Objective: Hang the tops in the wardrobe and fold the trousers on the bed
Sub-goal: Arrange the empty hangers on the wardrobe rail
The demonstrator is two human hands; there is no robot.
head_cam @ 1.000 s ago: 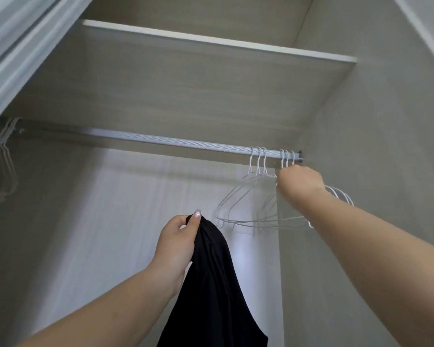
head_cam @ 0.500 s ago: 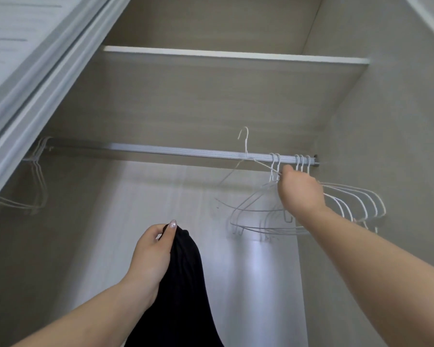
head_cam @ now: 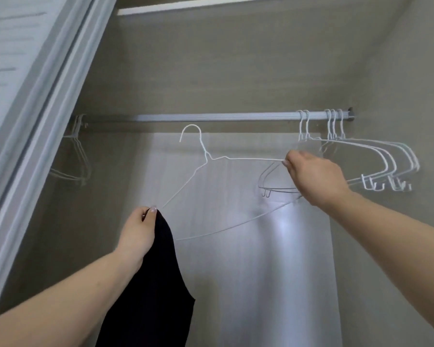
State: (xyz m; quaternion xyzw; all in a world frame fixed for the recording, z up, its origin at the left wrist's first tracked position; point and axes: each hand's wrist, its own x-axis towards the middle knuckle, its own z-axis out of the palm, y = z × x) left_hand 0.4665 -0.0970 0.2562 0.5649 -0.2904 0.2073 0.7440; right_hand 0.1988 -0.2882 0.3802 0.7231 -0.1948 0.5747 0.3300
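My right hand (head_cam: 313,176) pinches one shoulder of a white wire hanger (head_cam: 206,156) that is off the rail, its hook free in the air below the rail (head_cam: 211,117). My left hand (head_cam: 139,230) grips the top of a black top (head_cam: 156,284), which hangs down from it; the hanger's other end reaches the fingertips of this hand. The lower part of the black top runs out of view.
Several empty white hangers (head_cam: 376,159) hang bunched at the right end of the rail. A few more hangers (head_cam: 79,156) hang at the far left. The sliding door frame (head_cam: 35,116) stands at left, a shelf edge (head_cam: 186,5) above, the wardrobe side wall (head_cam: 398,83) at right.
My right hand lifted one hanger off the rail and brought it down and left toward the black top. My left hand rose a little with the top.
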